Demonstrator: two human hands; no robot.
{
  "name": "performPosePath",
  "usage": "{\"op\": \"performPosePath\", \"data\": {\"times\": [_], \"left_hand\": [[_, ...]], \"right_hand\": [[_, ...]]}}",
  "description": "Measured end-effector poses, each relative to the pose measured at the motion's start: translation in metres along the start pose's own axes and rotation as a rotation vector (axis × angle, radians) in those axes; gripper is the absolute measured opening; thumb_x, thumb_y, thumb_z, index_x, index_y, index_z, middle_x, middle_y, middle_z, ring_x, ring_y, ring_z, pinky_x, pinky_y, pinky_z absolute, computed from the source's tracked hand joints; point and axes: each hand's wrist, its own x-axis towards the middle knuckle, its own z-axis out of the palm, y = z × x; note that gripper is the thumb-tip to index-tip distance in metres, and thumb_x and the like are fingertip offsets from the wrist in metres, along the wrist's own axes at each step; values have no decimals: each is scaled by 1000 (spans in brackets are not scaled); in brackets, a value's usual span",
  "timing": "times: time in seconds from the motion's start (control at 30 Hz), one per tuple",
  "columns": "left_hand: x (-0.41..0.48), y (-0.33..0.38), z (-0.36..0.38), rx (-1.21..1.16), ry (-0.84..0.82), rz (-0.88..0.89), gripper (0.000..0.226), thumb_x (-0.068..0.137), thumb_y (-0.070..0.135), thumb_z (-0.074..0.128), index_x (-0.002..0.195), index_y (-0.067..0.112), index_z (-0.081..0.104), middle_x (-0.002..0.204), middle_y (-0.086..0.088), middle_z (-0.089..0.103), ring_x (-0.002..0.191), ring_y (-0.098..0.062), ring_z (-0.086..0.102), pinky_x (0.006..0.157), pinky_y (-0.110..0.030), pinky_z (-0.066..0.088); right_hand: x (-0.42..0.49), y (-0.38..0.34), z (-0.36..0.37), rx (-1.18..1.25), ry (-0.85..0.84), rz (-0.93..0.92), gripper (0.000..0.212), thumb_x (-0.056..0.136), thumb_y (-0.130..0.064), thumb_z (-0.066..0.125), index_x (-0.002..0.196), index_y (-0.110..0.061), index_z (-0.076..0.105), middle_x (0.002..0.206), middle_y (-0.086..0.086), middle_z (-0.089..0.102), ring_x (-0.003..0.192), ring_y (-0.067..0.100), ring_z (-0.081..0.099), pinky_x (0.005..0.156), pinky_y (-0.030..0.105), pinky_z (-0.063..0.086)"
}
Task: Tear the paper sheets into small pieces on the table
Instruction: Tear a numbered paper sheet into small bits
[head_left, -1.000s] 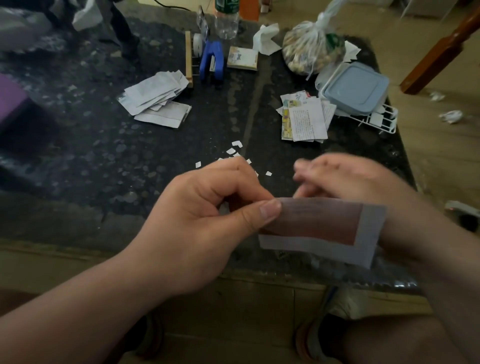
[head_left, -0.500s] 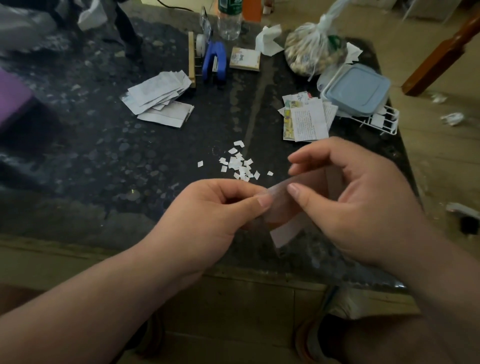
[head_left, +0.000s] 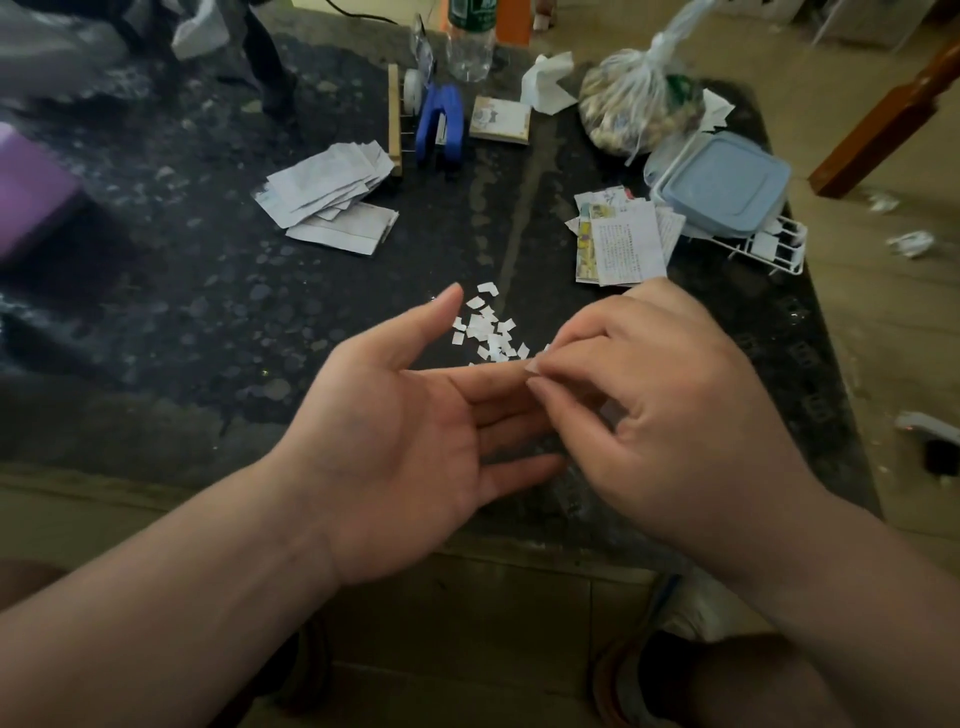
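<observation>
The left hand (head_left: 410, 447) lies palm up with straight fingers over the near edge of the dark table (head_left: 156, 312). The right hand (head_left: 665, 405) meets its fingertips with thumb and forefinger pressed together, though whether a scrap sits in that pinch is too blurred to tell. Just beyond the hands lies a scatter of small torn pieces (head_left: 488, 332), with a stack of white paper sheets (head_left: 332, 192) far left by a blue stapler (head_left: 441, 130) and a printed stack (head_left: 623, 244) far right beside a lidded container (head_left: 722, 182).
</observation>
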Motion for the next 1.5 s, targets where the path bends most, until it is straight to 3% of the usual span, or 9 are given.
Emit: {"op": "performPosePath", "data": {"times": [0.3, 0.63, 0.73, 0.87, 1.0, 1.1, 1.2, 1.4, 1.5], "left_hand": [[-4, 3, -1, 98, -18, 1, 78, 95, 63, 43, 135, 0, 64, 143, -17, 61, 136, -30, 56, 121, -51, 32], [2, -8, 3, 469, 218, 78, 44, 81, 34, 66, 111, 2, 75, 102, -14, 76, 87, -23, 69, 81, -37, 53], [5, -14, 2, 645, 343, 193, 20, 85, 25, 71, 87, 6, 77, 79, -10, 74, 70, -20, 64, 67, -31, 52], [6, -8, 5, 795, 456, 433, 31, 79, 42, 74, 64, 16, 69, 64, -4, 63, 62, -16, 57, 64, -30, 50], [8, -5, 5, 877, 410, 387, 39, 76, 55, 67, 70, 17, 73, 81, -11, 74, 80, -33, 69, 82, -48, 58], [9, -8, 6, 787, 298, 278, 43, 80, 48, 65, 92, 8, 75, 95, -15, 77, 87, -29, 74, 82, -43, 59], [7, -10, 7, 786, 248, 196, 21, 78, 32, 74, 83, 11, 76, 95, -14, 79, 90, -27, 77, 80, -39, 58], [6, -9, 7, 602, 392, 172, 18, 74, 26, 75, 75, 9, 71, 93, -17, 79, 87, -27, 77, 70, -32, 59], [7, -7, 6, 482, 455, 166, 20, 77, 23, 73, 83, 4, 71, 96, -17, 79, 92, -30, 77, 84, -39, 60]], "right_hand": [[0, 1, 2, 61, 12, -16, 13, 95, -10, 66, 84, -6, 73, 85, 4, 64, 85, 25, 54, 74, 42, 44], [6, 6, -16, 450, 101, 558, 13, 94, -26, 69, 81, -25, 71, 73, -11, 70, 72, 0, 66, 59, 10, 47], [11, 18, -28, 680, 172, 725, 19, 95, -23, 69, 76, -22, 71, 71, -8, 71, 67, 4, 67, 59, 17, 52], [8, 16, -33, 931, -183, 877, 12, 87, -20, 69, 76, -16, 73, 73, 4, 74, 67, 16, 73, 58, 27, 57], [2, 10, -22, 934, -281, 867, 13, 87, -24, 72, 86, -12, 74, 82, 11, 76, 76, 27, 76, 72, 48, 63], [3, 9, -18, 956, -253, 911, 14, 88, -23, 73, 89, -9, 74, 84, 14, 76, 79, 30, 76, 75, 53, 63], [4, 9, -17, 966, -241, 943, 16, 88, -22, 74, 90, -6, 73, 84, 18, 76, 78, 35, 76, 71, 52, 62], [4, 14, -19, 1181, -343, 997, 40, 73, -38, 72, 95, -5, 73, 90, 17, 76, 85, 32, 74, 68, 38, 47], [1, 17, -14, 1114, -381, 1000, 34, 84, -30, 72, 101, 0, 73, 95, 17, 78, 94, 36, 74, 88, 54, 53]]}}
